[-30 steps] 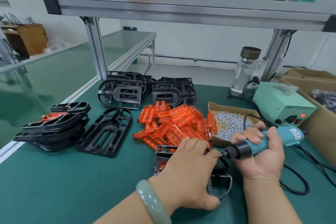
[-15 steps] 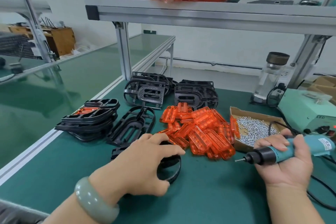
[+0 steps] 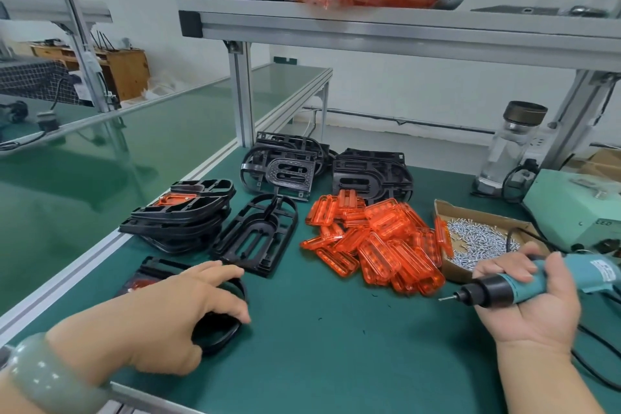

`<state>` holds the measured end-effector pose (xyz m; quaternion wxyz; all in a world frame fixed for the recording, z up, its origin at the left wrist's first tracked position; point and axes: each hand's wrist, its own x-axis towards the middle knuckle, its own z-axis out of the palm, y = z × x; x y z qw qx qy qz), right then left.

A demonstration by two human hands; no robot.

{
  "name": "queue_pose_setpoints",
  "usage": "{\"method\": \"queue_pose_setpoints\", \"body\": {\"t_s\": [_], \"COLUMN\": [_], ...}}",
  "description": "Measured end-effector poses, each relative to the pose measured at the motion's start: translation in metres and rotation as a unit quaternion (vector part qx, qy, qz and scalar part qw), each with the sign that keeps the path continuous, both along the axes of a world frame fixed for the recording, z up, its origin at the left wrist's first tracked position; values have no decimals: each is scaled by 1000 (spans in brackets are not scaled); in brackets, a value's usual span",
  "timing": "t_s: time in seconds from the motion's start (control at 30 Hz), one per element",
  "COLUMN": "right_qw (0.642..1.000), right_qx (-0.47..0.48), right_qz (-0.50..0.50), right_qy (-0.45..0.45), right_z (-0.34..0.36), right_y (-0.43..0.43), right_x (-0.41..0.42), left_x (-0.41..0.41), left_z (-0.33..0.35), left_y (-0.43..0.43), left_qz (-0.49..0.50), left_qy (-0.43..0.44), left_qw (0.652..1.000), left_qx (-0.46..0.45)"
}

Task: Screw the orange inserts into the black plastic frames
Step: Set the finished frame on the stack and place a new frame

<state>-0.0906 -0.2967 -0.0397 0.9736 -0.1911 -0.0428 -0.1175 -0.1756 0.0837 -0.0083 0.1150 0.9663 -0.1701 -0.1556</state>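
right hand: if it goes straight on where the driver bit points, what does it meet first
Free over the green mat, then probably the black frame in the left hand; depth unclear.

black frame [image 3: 158, 265], 8 o'clock: mostly covered by the left hand [image 3: 181, 312]; its orange insert [image 3: 141, 284] shows as a blurred sliver.
screwdriver [image 3: 494, 289], 4 o'clock: tail cut by the picture's edge.
power box [image 3: 571, 208], 3 o'clock: partly out of view.
screws [image 3: 480, 235]: too small to count.
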Motion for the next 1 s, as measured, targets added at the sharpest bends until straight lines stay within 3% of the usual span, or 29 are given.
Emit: {"method": "queue_pose_setpoints", "body": {"t_s": [0.2,0.5,0.73,0.83,1.0], "right_qw": [1000,1000,1000,1000,999], "right_qx": [8,7,14,17,23], "right_qz": [4,6,7,11,8], "right_qy": [3,2,11,16,36], "right_z": [-1,-1,1,1,2], "right_y": [0,2,3,3,7], "right_x": [0,0,2,3,5], "left_x": [-4,-4,5,22,65], "left_z": [-2,-22,11,19,12], "left_y": [35,75,19,-20,-78], "left_qz": [61,116,66,5,-34], "left_qy": [16,-68,-181,-176,-158], "left_qw": [997,988,980,978,980], "left_qx": [43,75,-59,-108,-117]}}
